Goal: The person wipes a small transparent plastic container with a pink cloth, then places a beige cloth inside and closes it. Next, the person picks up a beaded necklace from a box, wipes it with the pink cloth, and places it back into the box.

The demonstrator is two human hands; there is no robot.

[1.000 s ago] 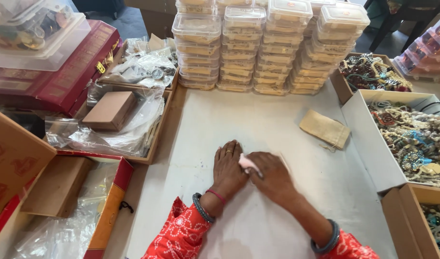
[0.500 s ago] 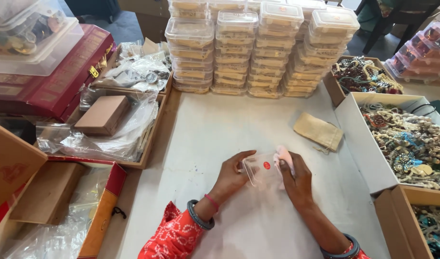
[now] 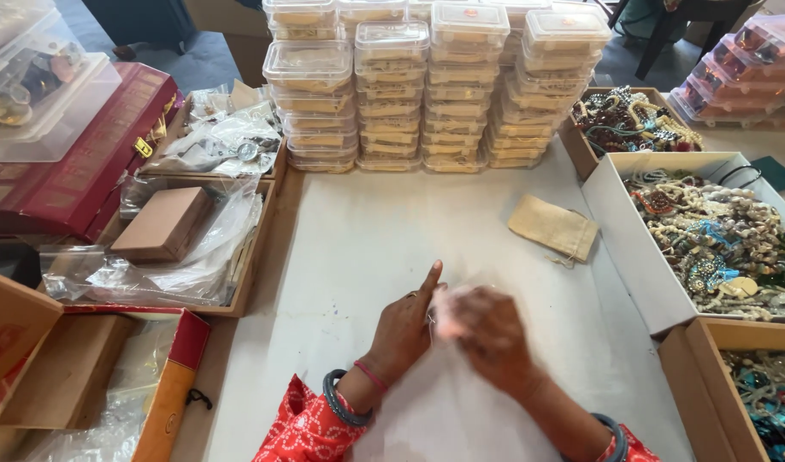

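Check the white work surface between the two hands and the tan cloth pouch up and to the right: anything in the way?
Nothing visible. The left hand and the motion-blurred right hand sit together on the white surface. The tan pouch lies flat beyond them, with only bare surface between. The stacked clear containers and the white bead box stand off to the sides.

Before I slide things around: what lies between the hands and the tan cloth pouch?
Head view: only bare white table top between the hands and the tan cloth pouch.
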